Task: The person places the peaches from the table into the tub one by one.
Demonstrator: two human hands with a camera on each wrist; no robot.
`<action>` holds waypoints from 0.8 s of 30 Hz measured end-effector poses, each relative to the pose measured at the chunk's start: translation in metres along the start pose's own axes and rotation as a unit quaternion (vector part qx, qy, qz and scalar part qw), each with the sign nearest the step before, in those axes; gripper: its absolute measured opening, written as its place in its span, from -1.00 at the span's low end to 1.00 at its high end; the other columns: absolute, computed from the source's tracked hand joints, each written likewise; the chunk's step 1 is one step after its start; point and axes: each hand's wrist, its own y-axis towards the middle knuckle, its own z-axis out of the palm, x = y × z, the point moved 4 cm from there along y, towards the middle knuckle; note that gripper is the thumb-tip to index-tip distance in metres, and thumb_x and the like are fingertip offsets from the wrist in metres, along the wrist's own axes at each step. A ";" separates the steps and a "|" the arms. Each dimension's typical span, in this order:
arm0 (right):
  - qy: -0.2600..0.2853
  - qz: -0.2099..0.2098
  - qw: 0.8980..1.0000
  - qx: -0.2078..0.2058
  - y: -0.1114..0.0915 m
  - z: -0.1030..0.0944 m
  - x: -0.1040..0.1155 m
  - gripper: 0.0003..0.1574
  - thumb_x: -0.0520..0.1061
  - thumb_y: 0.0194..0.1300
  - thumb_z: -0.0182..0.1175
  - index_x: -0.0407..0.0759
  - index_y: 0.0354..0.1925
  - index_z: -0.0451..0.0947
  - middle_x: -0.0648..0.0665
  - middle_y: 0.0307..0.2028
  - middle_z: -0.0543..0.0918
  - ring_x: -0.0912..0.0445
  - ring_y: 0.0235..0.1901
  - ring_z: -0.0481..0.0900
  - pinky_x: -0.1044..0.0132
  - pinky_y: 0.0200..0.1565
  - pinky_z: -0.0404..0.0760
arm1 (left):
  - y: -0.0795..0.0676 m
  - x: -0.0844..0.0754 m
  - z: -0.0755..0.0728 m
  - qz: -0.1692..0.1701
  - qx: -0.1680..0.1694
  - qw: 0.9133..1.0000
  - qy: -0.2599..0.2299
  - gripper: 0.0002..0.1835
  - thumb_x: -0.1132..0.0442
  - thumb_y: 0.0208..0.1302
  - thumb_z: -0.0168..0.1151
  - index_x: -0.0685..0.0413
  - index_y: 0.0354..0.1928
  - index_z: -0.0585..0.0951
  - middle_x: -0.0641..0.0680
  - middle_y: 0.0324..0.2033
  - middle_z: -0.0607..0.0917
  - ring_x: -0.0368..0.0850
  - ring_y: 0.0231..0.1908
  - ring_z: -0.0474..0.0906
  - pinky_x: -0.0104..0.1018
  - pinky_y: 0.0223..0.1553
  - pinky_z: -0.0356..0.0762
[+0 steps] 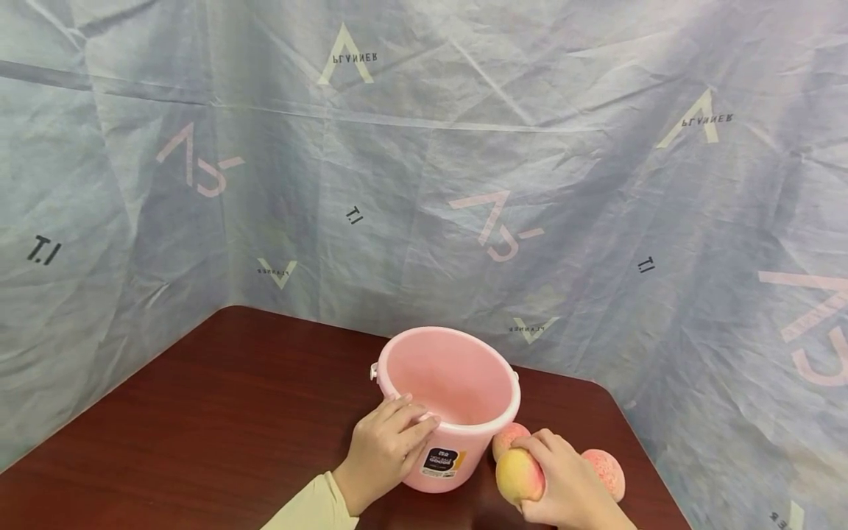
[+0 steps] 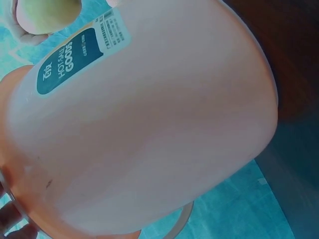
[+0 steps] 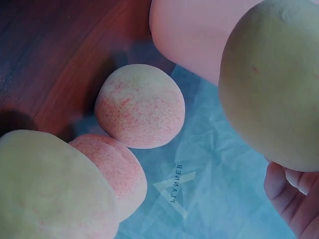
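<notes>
A pink plastic bucket point(image 1: 472, 444) stands upright on the table, with a dark label point(image 2: 70, 59) on its near side. My left hand point(image 1: 386, 447) grips the near left part of its rim, fingers over the edge; some fingertips point(image 2: 9, 215) show in the left wrist view. My right hand point(image 1: 563, 482) holds a yellow-and-pink peach point(image 1: 518, 477) just right of the bucket, apart from it. Behind the held fruit is a pinker peach point(image 3: 140, 106). Further peaches lie close to the hand: a pink one point(image 3: 117, 172) and a paler one point(image 3: 50, 189) overlapping it in view.
The dark red-brown wooden table point(image 1: 232, 419) stretches away to the left of the bucket. A grey-blue printed cloth point(image 1: 397, 169) hangs behind the table and along both sides. White handle mounts point(image 1: 374, 371) stick out from the bucket's rim.
</notes>
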 end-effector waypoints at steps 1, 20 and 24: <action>0.002 0.004 1.000 0.002 0.000 -0.001 0.000 -0.16 -0.01 -0.63 0.44 0.16 -0.13 0.55 0.29 -0.33 0.37 0.35 -0.35 0.33 0.46 -0.50 0.34 | 0.000 0.000 0.000 0.001 -0.001 1.000 0.000 -0.66 0.15 0.46 -0.02 -0.08 -0.36 0.74 -0.05 -0.38 0.68 -0.07 -0.22 0.67 -0.13 -0.16 0.64; 0.034 -0.021 0.996 0.075 0.011 -0.015 0.000 -0.26 -0.04 -0.50 0.43 0.14 -0.14 0.53 0.28 -0.35 0.37 0.40 -0.39 0.31 0.48 -0.46 0.38 | 0.001 0.000 -0.002 0.006 0.000 1.000 -0.002 -0.64 0.16 0.46 -0.04 -0.06 -0.35 0.75 -0.05 -0.38 0.68 -0.11 -0.23 0.66 -0.17 -0.14 0.64; 0.019 0.038 0.989 0.138 0.015 -0.022 -0.001 -0.29 0.00 -0.44 0.42 0.30 -0.14 0.51 0.30 -0.32 0.40 0.43 -0.39 0.34 0.45 -0.52 0.35 | 0.002 0.000 -0.001 0.007 0.001 1.000 -0.006 -0.66 0.17 0.46 -0.03 -0.06 -0.34 0.75 -0.06 -0.38 0.68 -0.13 -0.24 0.65 -0.18 -0.11 0.63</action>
